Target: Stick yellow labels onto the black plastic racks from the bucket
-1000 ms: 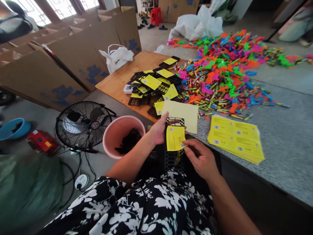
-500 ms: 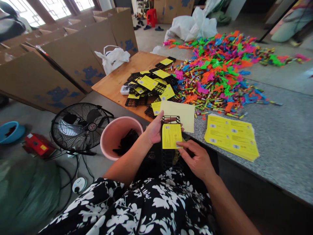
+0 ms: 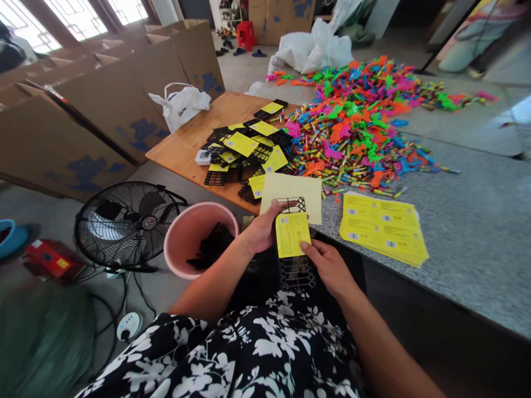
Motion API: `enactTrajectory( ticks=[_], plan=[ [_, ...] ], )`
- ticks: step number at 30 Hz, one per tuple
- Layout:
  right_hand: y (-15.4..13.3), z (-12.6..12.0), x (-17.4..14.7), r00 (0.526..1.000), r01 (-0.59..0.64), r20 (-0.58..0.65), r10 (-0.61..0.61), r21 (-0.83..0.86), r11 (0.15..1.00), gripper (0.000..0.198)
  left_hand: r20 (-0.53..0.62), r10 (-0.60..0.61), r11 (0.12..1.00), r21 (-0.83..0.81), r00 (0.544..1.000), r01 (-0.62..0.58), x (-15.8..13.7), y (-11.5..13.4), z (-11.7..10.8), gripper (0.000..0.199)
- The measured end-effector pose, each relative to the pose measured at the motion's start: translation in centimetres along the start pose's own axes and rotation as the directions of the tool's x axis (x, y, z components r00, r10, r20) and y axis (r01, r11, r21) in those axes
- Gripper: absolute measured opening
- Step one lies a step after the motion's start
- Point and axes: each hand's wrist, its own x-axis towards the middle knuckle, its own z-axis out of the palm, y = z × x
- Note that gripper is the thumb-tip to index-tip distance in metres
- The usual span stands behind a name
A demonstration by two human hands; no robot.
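Observation:
A black plastic grid frame (image 3: 296,275) is in my left hand (image 3: 262,228), at the table edge above my lap. The hand's fingers are partly hidden behind the frame and card. Over the frame's middle lies a small printed yellow card (image 3: 291,236), and the frame's lattice shows above and below it. My right hand (image 3: 331,266) pinches the card's lower right corner between thumb and fingers. Just beyond the hands is a plain pale yellow sheet (image 3: 312,194). To the right, a stack of printed yellow sheets (image 3: 381,228) rests on the grey stone tabletop.
Black frames with yellow cards (image 3: 241,145) are heaped on the wooden board (image 3: 176,152). Beside them spreads a pile of colourful plastic toy guns and small tubes (image 3: 357,121). A pink bucket (image 3: 178,243), a black floor fan (image 3: 128,221) and cardboard boxes (image 3: 99,105) stand at left.
The yellow card has tilted slightly, and more of the frame shows below it. My right fingers have closed more on the card's corner. The whole view has shifted a little.

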Motion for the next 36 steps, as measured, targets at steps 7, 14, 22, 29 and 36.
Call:
enactTrajectory(
  ticks=[7,14,22,29,36],
  plan=[
    [-0.2,-0.6,-0.4,0.991,-0.131,0.022,0.129,0.110,0.985,0.049,-0.115,0.055,0.952,0.305,0.992,-0.017,-0.2,-1.7,-1.2,0.053],
    [-0.2,-0.8,-0.7,0.969,-0.135,0.231,0.087,0.201,0.970,0.046,-0.422,0.041,0.984,0.176,0.906,0.038,0.7,-2.7,-1.0,0.052],
    [-0.2,-7.6,1.2,0.809,0.055,-0.490,-0.326,-0.489,0.871,0.052,-0.423,0.446,0.895,0.230,0.789,-0.383,5.3,8.6,-2.9,0.047],
    [4.5,-11.0,3.3,0.671,-0.237,-0.327,-0.665,-0.945,0.225,0.066,-0.449,0.476,0.816,0.546,0.756,-0.189,5.9,9.0,-4.5,0.033],
    [5.0,-9.6,3.2,0.698,-0.239,-0.268,-0.664,-0.961,0.137,0.039,-0.256,0.654,0.444,0.892,0.712,-0.088,2.2,2.1,-6.6,0.029]
  ],
)
